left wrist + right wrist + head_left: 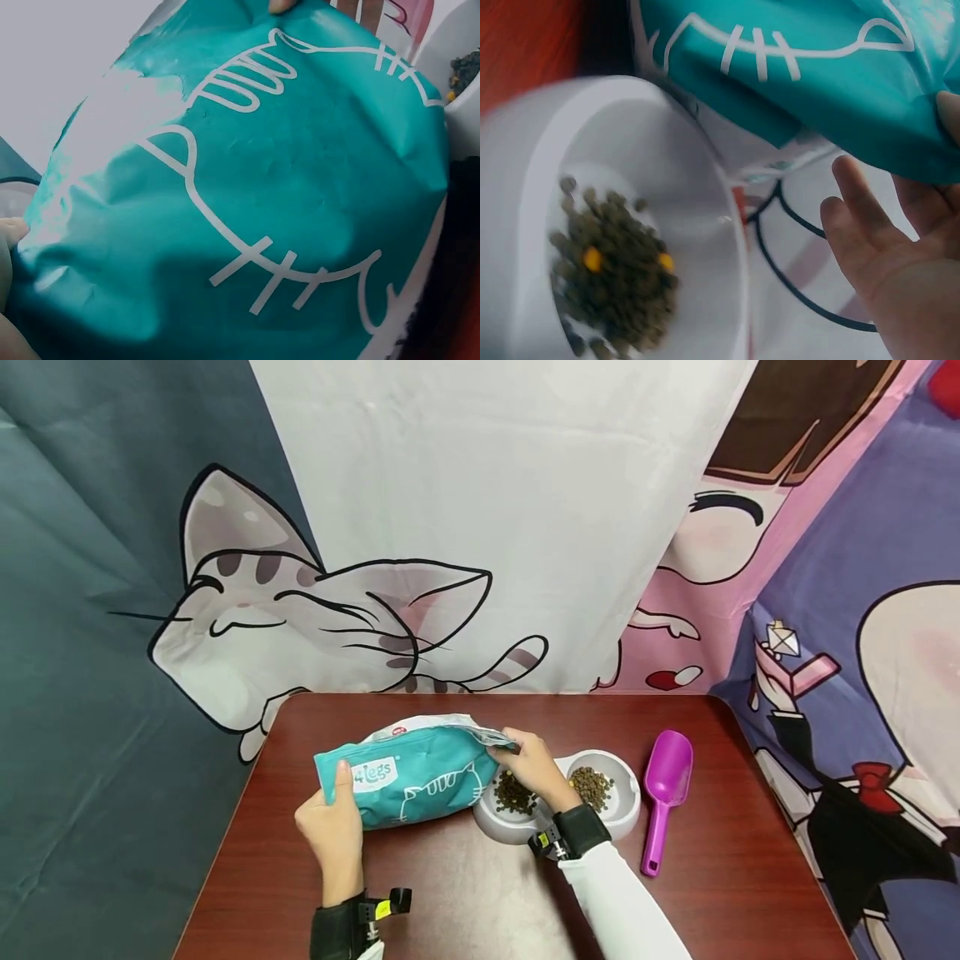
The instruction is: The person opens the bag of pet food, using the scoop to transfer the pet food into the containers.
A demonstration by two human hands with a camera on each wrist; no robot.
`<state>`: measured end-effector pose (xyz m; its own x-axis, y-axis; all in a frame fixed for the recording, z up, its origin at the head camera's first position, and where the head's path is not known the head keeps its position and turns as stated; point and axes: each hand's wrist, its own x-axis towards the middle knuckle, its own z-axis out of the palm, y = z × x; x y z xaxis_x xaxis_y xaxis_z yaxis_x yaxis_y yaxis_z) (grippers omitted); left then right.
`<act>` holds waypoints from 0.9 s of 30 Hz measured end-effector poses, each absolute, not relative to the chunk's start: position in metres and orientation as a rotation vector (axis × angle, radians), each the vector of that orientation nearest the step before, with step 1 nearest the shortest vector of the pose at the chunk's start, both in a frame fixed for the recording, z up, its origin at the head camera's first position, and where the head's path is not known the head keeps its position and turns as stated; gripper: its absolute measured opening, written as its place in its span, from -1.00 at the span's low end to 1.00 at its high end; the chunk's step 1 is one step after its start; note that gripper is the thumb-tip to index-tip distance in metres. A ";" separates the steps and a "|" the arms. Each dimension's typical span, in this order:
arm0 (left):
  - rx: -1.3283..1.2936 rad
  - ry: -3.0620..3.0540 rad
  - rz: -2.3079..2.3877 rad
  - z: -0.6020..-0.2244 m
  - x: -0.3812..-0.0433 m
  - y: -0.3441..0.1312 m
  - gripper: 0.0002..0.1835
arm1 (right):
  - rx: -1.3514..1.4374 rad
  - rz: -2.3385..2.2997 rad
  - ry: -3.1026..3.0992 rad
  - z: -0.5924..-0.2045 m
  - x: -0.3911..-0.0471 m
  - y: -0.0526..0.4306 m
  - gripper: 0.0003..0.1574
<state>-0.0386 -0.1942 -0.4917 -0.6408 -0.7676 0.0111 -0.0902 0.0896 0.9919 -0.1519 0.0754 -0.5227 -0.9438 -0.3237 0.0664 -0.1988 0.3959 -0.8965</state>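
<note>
A teal and white pet food bag (435,789), printed with a white cat outline, lies tilted across the middle of the table. My left hand (333,827) grips its left end, thumb on the front. At the other end, my right hand (537,768) pinches the bag's edge near its mouth, above the double bowl. In the right wrist view, the right thumb (951,112) presses the teal front while other fingers extend below the edge. The grey double bowl (502,833) has dark kibble (513,795) in its left side and lighter brown kibble (591,787) in its right.
A purple scoop (670,768) lies right of the bowl, handle toward me. The brown table (735,860) ends at the back against a hanging cloth (480,485) with cartoon cat and people drawings.
</note>
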 end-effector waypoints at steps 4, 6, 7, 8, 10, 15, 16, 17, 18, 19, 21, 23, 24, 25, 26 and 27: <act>0.784 -1.820 -1.581 -0.485 -0.038 -0.197 -0.45 | -0.515 -1.532 2.599 -0.510 -0.148 0.078 -0.78; 0.761 -1.806 -1.593 -0.483 -0.039 -0.199 -0.48 | -0.516 -1.520 2.643 -0.504 -0.149 0.078 -0.73; 0.752 -1.796 -1.602 -0.482 -0.040 -0.200 -0.49 | -0.509 -1.524 2.654 -0.503 -0.149 0.078 -0.70; 0.747 -1.792 -1.609 -0.482 -0.040 -0.201 -0.50 | -0.498 -1.538 2.646 -0.503 -0.150 0.077 -0.64; 0.750 -1.787 -1.622 -0.482 -0.042 -0.202 -0.52 | -0.478 -1.579 2.599 -0.504 -0.151 0.077 -0.53; 0.724 -1.799 -1.596 -0.479 -0.044 -0.204 -0.59 | -0.441 -1.690 2.427 -0.509 -0.148 0.078 -0.42; 0.714 -1.825 -1.562 -0.477 -0.045 -0.204 -0.60 | -0.445 -1.702 2.412 -0.508 -0.147 0.079 -0.44; 0.706 -1.856 -1.517 -0.475 -0.045 -0.203 -0.61 | -0.449 -1.692 2.419 -0.507 -0.147 0.079 -0.43; 0.695 -1.881 -1.481 -0.473 -0.045 -0.203 -0.61 | -0.455 -1.679 2.428 -0.506 -0.146 0.080 -0.42; 0.690 -1.908 -1.442 -0.470 -0.045 -0.202 -0.62 | -0.458 -1.657 2.444 -0.505 -0.145 0.081 -0.42; 0.676 -1.962 -1.367 -0.465 -0.045 -0.199 -0.61 | -0.460 -1.600 2.489 -0.501 -0.144 0.083 -0.40; 0.654 -1.979 -1.322 -0.461 -0.044 -0.197 -0.61 | -0.471 -1.536 2.542 -0.497 -0.141 0.085 -0.44; 0.635 -1.969 -1.323 -0.460 -0.044 -0.197 -0.61 | -0.482 -1.528 2.557 -0.494 -0.140 0.086 -0.51; 0.621 -1.957 -1.318 -0.459 -0.044 -0.196 -0.61 | -0.491 -1.535 2.565 -0.491 -0.138 0.086 -0.61; 0.599 -1.941 -1.317 -0.458 -0.044 -0.196 -0.61 | -0.502 -1.561 2.567 -0.488 -0.136 0.087 -0.71; 0.574 -1.918 -1.323 -0.458 -0.045 -0.196 -0.62 | -0.515 -1.602 2.565 -0.484 -0.135 0.087 -0.80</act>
<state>-0.0445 -0.1964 -0.4575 -0.6375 -0.7049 0.3109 0.0402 0.3726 0.9271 -0.1350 0.0867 -0.4844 -0.9409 -0.3192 0.1135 -0.2421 0.3990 -0.8844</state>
